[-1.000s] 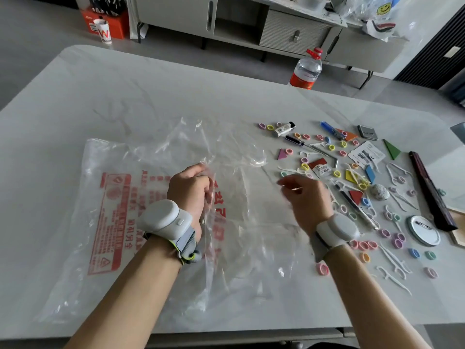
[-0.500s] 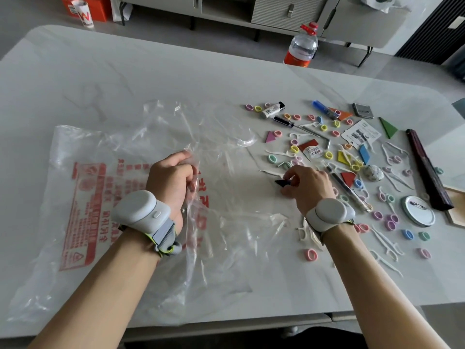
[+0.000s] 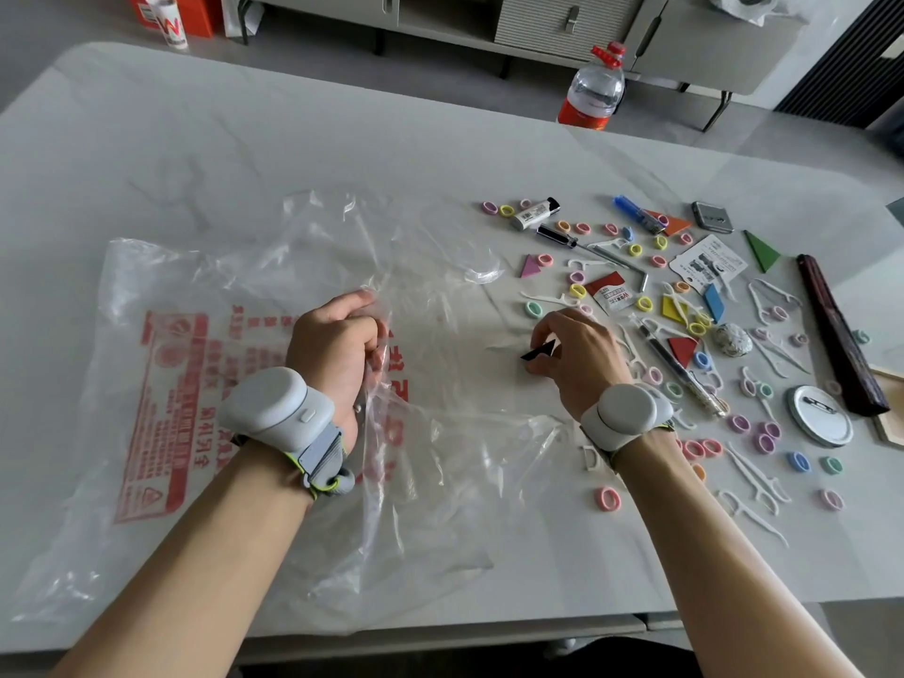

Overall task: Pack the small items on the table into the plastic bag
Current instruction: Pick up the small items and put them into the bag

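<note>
A large clear plastic bag with red print lies flat on the left half of the table. My left hand is clenched on a bunched fold of the bag near its middle. My right hand pinches a small flat black piece just above the bag's right edge. Right of that hand, many small items are scattered: coloured rings, white floss picks, coloured triangles, a red sachet, a screwdriver and a round tin lid.
A dark wooden bar lies at the table's right edge beside a wooden frame corner. A water bottle stands on the floor beyond the far table edge. The near table edge runs below my forearms.
My right hand came back from the item pile with a black piece pinched in its fingers and now holds it over the bag's edge. My left hand kept its grip on the bag.
</note>
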Available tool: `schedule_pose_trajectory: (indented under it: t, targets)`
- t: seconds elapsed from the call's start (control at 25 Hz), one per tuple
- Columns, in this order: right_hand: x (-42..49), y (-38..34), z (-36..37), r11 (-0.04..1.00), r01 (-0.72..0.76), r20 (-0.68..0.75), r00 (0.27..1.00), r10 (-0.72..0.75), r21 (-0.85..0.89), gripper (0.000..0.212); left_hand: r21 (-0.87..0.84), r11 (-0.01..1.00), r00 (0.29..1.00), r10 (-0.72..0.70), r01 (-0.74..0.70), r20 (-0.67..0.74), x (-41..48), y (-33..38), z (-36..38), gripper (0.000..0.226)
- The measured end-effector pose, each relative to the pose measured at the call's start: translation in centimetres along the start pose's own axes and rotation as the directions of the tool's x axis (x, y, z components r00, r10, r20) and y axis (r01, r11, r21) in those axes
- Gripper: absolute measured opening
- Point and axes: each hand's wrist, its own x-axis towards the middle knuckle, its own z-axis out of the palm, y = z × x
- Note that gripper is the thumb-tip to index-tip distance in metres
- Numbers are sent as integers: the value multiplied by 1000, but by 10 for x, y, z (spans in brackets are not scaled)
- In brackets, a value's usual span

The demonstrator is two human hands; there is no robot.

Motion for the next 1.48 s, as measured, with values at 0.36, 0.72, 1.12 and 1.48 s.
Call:
schedule_pose_trajectory:
  t: [0.36, 0.72, 1.12, 1.48]
  targets:
    - [0, -7, 0, 986, -71, 12, 997, 70, 153, 8, -5, 1000, 1000, 11, -11, -1, 2, 1, -3, 56]
    - [-8, -59, 13, 878, -29, 119, 992, -32, 477, 17, -40, 999, 1000, 23, -23, 5, 1, 2, -4, 54]
    - [-17, -82, 23, 857, 63, 310, 916, -253, 512, 26, -55, 998, 999, 26, -25, 28, 5, -2, -6, 54]
    - [-31, -22, -26, 996, -57, 216, 974, 72, -73, 19, -2, 999, 999, 36, -36, 9, -4, -4, -4, 53]
